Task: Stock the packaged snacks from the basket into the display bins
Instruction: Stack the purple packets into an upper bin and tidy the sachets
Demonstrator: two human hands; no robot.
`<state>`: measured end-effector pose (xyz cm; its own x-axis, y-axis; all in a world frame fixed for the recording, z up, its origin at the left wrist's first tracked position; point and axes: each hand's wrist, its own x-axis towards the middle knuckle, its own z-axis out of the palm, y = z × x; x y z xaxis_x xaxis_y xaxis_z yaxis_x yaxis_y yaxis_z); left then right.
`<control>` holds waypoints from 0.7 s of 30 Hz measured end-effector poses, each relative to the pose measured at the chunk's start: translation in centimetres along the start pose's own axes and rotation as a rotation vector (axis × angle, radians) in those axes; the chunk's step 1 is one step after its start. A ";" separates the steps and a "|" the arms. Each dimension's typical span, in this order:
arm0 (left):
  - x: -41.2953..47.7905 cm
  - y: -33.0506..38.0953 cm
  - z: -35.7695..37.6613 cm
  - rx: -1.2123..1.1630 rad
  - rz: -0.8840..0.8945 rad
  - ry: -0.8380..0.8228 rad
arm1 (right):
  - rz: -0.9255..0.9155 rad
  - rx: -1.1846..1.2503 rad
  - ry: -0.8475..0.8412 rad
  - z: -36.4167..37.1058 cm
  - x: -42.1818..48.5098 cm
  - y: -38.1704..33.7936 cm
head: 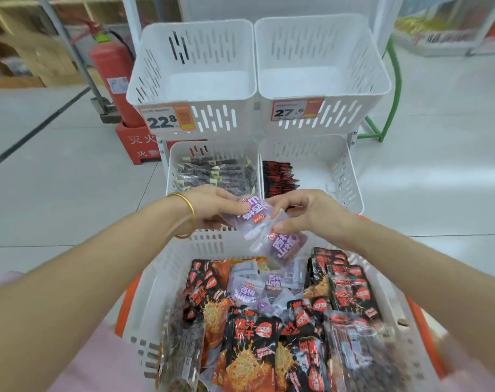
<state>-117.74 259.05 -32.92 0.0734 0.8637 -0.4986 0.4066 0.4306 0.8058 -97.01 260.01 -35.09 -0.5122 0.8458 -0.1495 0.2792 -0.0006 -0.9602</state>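
A white slotted basket (167, 267) in front of me holds several black-and-red, purple and dark snack packs. My left hand (212, 206) pinches one purple snack pack (250, 215) above the basket's far rim. My right hand (305, 213) grips a second purple pack (283, 244) just below it; the two packs touch. Beyond stand white display bins: the upper left bin (192, 52) and upper right bin (320, 52) are empty. The lower left bin (212, 148) holds dark packs, and black-and-red packs lie at the left side of the lower right bin (342, 168).
A red fire extinguisher (110, 72) stands in a red box on the floor left of the bins. Price tags reading 22.8 (167, 118) and 27.6 (294, 110) hang on the upper bins. An orange crate edge (127, 301) shows under the basket. A green frame (393, 89) stands at the right.
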 end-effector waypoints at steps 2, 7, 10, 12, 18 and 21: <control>0.1 0.6 -0.5 -0.146 0.006 0.049 | 0.042 -0.014 0.039 -1.5 -0.1 -1.7; 0.5 0.8 -0.3 -0.417 0.084 0.166 | 0.131 0.185 0.109 -3.7 -0.1 -3.8; 1.0 1.1 0.6 -0.640 0.119 0.138 | 0.175 0.301 0.182 -3.7 0.6 -3.8; 1.4 1.5 1.3 -0.727 0.143 0.143 | 0.212 0.362 0.244 -3.6 1.4 -3.6; 2.6 2.2 1.8 -0.743 0.187 0.057 | 0.228 0.469 0.337 -4.3 2.0 -3.2; 2.7 2.0 1.9 -0.735 0.206 0.058 | 0.223 0.491 0.358 -4.5 2.1 -3.0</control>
<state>-114.96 261.79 -33.25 0.0260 0.9492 -0.3136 -0.3223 0.3049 0.8962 -95.27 264.20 -31.48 -0.1586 0.9227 -0.3514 -0.1001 -0.3691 -0.9240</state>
